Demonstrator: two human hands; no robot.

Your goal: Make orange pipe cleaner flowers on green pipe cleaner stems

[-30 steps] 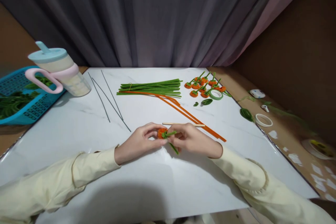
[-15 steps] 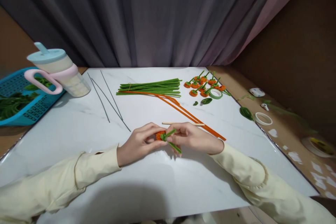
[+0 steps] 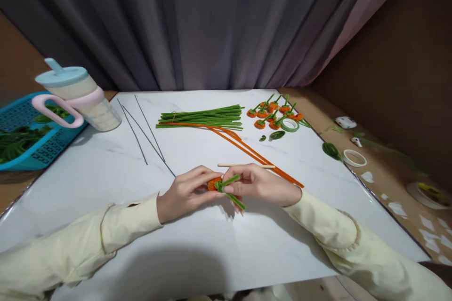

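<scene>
Between the fingers and thumb of my left hand (image 3: 187, 193) sits a small orange pumpkin shape (image 3: 213, 184) made of fuzzy pipe cleaner, lying on its side. My right hand (image 3: 256, 183) pinches the green pipe cleaner (image 3: 236, 201) at the pumpkin's top, where two green ends stick out to the right. Just beyond my right hand lies a thin wooden stick (image 3: 267, 167), partly hidden by it. Loose orange pipe cleaners (image 3: 254, 151) slant behind that hand, and a bundle of green pipe cleaners (image 3: 205, 116) lies farther back.
Several finished-looking orange pumpkins (image 3: 271, 112) cluster at the back right beside a green tape roll (image 3: 290, 125) and a green leaf (image 3: 278, 135). Thin dark wires (image 3: 143, 131) lie left. A tumbler (image 3: 81, 99) stands by a blue basket (image 3: 38, 153). White tape (image 3: 354, 158) lies right.
The pumpkin has shifted very slightly left, and my right fingers have moved a little along the green pipe cleaner at its top. Both hands keep their hold.
</scene>
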